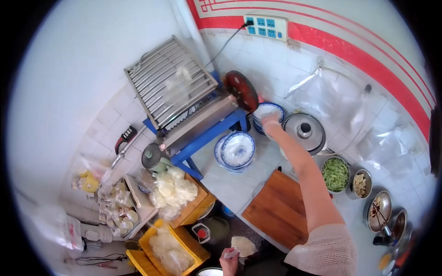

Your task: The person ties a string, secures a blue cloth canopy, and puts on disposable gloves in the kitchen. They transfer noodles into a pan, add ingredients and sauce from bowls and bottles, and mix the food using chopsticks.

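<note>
My right hand (271,121) reaches far across the counter to a stack of blue-rimmed white plates (269,108). Its fingers are closed over the near rim of the top plate; their tips are hard to make out. Low in view, my left hand (229,262) is closed, with a whitish piece between its fingers. A thin, pale, flat round (244,246), like a flatbread, lies against those fingers. Another stack of blue-patterned plates (235,151) stands left of the right arm, its top covered by clear plastic.
A steel roller machine (172,83) on a blue frame stands at the back left. Beneath my right arm lies a wooden board (278,209). A lidded pot (305,133), shredded greens (335,175) and several bowls line the right. Yellow crates (198,253) sit lower left.
</note>
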The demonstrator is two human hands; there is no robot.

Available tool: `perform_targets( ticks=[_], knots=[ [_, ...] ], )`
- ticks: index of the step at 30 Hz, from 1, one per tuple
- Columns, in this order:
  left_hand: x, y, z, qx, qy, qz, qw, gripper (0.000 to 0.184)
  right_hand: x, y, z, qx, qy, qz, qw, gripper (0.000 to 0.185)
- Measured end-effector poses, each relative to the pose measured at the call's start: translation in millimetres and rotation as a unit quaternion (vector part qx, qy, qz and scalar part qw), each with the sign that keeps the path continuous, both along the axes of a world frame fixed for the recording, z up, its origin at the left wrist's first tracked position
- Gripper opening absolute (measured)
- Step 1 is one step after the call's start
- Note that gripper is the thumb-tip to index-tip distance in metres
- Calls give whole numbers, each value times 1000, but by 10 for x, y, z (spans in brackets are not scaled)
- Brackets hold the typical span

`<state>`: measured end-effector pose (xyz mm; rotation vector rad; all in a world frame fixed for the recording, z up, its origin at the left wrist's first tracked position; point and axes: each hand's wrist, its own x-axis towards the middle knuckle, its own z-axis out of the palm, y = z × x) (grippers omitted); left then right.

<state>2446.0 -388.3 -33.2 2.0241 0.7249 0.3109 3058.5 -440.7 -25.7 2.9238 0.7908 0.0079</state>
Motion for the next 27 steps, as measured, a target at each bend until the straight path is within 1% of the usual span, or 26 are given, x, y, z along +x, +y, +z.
perform_targets(
  ticks=[1,2,3,5,6,7,8,9,10,11,12,13,14,15,16,17,18,19,21,22,23,24,25,27],
  knots=[
    [83,-41,66,-47,9,14,999,11,53,-4,180,33,16,-21,999,27],
    [111,-30,-71,-109,13,41,993,13,99,-62,394,71,8,-30,997,26],
    [234,-42,42,-111,21,33,993,13,185,-144,528,109,1,-41,993,26],
    [455,-43,233,-39,59,-12,997,13,365,-352,688,237,24,-83,968,25],
    [468,11,95,-75,50,-14,996,13,458,-533,642,293,-62,-8,954,24],
    [532,20,78,-112,42,-14,993,12,398,-739,635,341,-147,68,926,25],
    [516,43,105,-94,32,-57,993,12,221,-964,566,332,-139,55,931,25],
    [683,58,258,-75,17,-104,992,12,-158,-1198,786,389,-147,79,906,26],
    [783,92,274,-71,14,-113,991,12,-540,-1428,1004,443,-159,102,877,27],
    [865,117,293,-68,13,-125,990,11,-945,-1664,1085,484,-21,54,873,28],
    [977,124,380,-89,17,-133,987,12,-1422,-1904,1130,519,114,0,847,28],
    [1097,112,485,-110,21,-142,983,13,-1941,-2111,1186,436,134,-62,888,26],
    [1215,91,555,-167,27,-136,976,13,-2300,-2339,801,461,137,-24,876,23],
    [1349,68,579,-169,31,-154,973,13,-2745,-2491,698,462,215,-62,858,20],
    [1448,38,611,-164,20,-183,969,14,-3118,-2619,310,384,236,-117,885,18],
    [1547,1,644,-161,9,-210,964,14,-3586,-2661,-176,426,148,-124,884,20],
    [1664,-36,637,-159,-7,-263,952,13,-3996,-2664,-313,391,68,-44,917,29],
    [1769,-76,612,-156,-20,-314,936,13,-4330,-2633,-460,391,69,-61,916,29],
    [1985,-255,610,-138,-3,-397,907,12,-4901,-2436,-570,238,122,-45,962,23],
    [2091,-361,596,-122,-13,-451,884,13,-5103,-2332,-685,242,122,-63,961,23],
    [2174,-485,549,-108,-25,-502,857,14,-5273,-2248,-851,214,81,-81,970,31],
    [2241,-596,383,-103,-31,-537,836,14,-5430,-2165,-936,184,41,-97,977,41],
    [2298,-704,174,-97,-37,-571,814,14,-5535,-2072,-902,186,43,-112,975,41],
    [2341,-900,-155,-47,-57,-622,780,15,-5588,-1890,-704,240,11,-195,951,41]
  ],
)
